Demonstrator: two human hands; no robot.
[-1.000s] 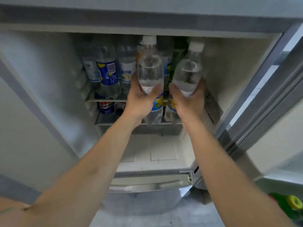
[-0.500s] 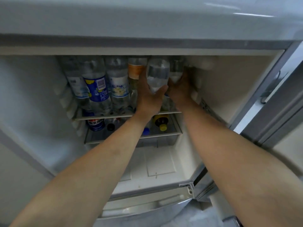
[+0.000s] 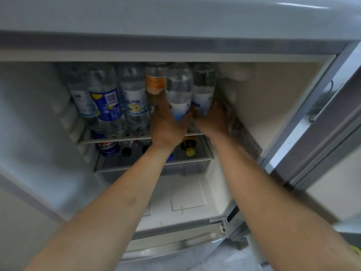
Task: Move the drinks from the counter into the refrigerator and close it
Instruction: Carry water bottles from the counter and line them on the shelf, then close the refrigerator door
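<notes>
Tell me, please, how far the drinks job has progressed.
Done: several bottles already stand on the upper shelf. In hand: the left hand and right hand each set a clear bottle there. Left: releasing them and closing the refrigerator door; the counter is out of view.

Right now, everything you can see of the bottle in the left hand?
The bottle in the left hand is clear plastic, holding a clear liquid, with a white and blue label low on its body; its cap is hidden behind the fridge's top edge. It stands roughly upright at the front of the upper shelf, right of the orange-labelled bottle and tight beside the bottle in the right hand. The left hand wraps its lower part. Whether its base rests on the shelf cannot be told.
</notes>
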